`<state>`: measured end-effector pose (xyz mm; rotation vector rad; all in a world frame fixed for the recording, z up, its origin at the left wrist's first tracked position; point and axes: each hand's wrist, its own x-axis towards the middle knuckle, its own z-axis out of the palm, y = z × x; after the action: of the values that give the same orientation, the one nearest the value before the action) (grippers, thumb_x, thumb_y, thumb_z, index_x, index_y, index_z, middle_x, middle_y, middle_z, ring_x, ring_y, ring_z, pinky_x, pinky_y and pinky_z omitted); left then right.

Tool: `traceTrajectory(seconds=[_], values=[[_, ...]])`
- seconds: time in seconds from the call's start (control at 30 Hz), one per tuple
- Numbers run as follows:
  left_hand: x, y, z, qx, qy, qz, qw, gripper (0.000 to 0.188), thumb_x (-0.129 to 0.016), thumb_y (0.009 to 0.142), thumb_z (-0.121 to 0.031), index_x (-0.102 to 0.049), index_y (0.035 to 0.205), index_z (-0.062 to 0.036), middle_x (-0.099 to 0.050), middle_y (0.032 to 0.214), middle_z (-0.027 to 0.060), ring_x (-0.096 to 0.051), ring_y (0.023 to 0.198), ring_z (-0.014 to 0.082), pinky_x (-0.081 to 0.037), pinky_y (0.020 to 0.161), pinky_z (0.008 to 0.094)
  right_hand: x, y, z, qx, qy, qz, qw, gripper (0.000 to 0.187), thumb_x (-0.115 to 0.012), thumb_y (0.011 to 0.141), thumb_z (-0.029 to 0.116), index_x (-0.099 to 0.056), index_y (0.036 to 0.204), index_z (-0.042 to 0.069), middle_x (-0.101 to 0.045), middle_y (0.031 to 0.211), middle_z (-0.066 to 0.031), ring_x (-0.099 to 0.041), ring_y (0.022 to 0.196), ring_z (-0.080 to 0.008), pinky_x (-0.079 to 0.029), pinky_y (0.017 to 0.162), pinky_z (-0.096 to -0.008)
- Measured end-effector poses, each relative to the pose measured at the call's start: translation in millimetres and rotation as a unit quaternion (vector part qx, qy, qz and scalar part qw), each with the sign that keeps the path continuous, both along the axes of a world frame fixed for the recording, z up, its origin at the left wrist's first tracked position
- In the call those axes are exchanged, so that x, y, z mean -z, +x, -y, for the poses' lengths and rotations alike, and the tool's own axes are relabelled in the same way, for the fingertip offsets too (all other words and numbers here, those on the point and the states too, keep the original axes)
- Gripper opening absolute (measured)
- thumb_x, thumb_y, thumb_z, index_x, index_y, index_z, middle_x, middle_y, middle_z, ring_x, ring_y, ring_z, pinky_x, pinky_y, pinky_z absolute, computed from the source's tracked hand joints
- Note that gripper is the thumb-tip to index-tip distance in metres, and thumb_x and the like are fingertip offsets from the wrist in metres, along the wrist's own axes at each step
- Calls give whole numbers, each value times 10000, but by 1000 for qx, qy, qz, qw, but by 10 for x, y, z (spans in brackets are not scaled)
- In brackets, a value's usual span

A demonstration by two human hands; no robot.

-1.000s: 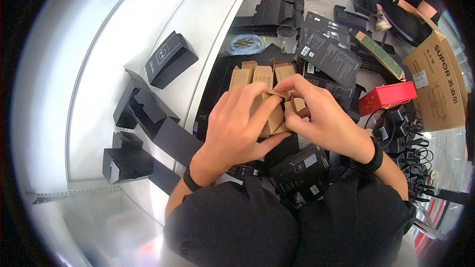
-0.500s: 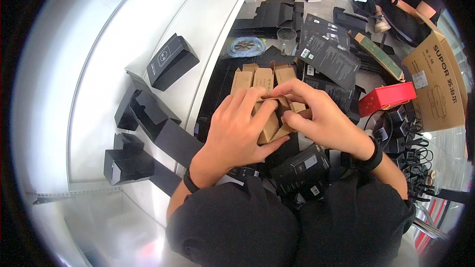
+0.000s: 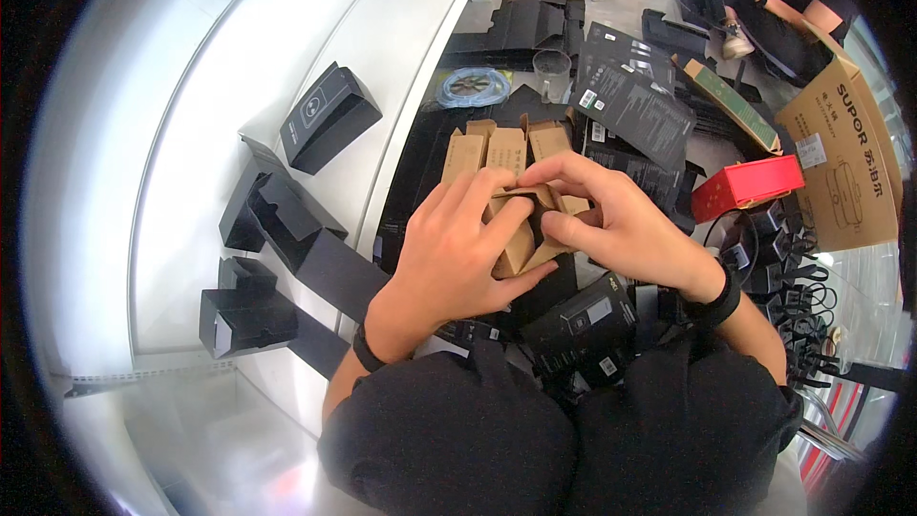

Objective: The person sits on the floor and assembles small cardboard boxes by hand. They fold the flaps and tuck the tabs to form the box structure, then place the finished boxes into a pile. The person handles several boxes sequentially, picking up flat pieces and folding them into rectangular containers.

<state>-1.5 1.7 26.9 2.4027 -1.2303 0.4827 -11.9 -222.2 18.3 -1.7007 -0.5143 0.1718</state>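
Beside dark-printed brown cartons, left fingers and right fingers grasp 1 opened brown box.

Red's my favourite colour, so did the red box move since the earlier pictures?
No, the red box sits in the same spot beside the big brown carton.

a red box sits beside a large carton, near black adapters. a pale blue coil lies near a clear cup. a black box rests on a white shelf.
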Motion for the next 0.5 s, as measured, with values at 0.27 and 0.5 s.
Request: traceTrajectory(seconds=[0.27,0.5], values=[[56,22,-24,-10,-52,-33,998,552,-914,690,-330,-675,1121,-82,-607,1166,102,-674,968,302,-561,818,397,85,89,67,-60,100,-114,987,386,-612,1016,113,-570,1390,23,-655,1232,-69,-590,1185,-148,-483,1035,-326],[150,71,-70,-4,-48,32,998,564,-942,652,-332,-678,1087,-90,-647,1152,119,-702,946,313,-585,776,397,206,127,46,-46,105,-127,985,393,-628,1016,132,-570,1391,33,-654,1223,-71,-613,1147,-142,-503,995,-303]])
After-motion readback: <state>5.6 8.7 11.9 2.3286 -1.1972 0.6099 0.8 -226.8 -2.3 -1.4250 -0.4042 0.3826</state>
